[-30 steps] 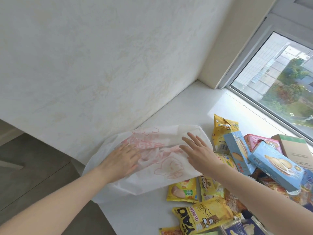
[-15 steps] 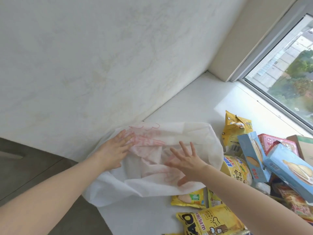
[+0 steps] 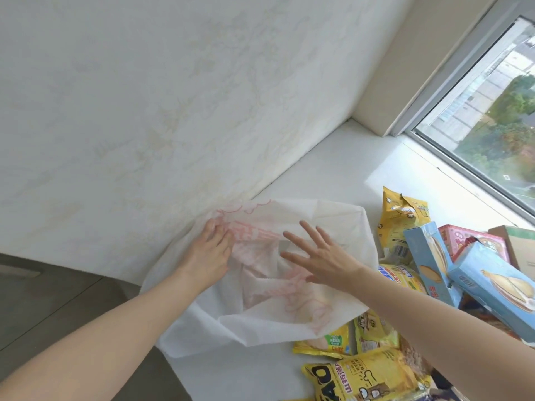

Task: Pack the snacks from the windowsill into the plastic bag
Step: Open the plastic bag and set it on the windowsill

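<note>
With the plastic bag (image 3: 260,285) flat on the windowsill (image 3: 333,169), left hand (image 3: 208,256) seemingly pinching its mouth, right hand (image 3: 324,256) spread wide — part the layers first; snacks (image 3: 362,374) wait beside it.

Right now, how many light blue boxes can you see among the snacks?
2. One blue box stands tilted right of the white bag. The other blue box lies beside it, nearer the right edge. More may be hidden in the pile.
</note>
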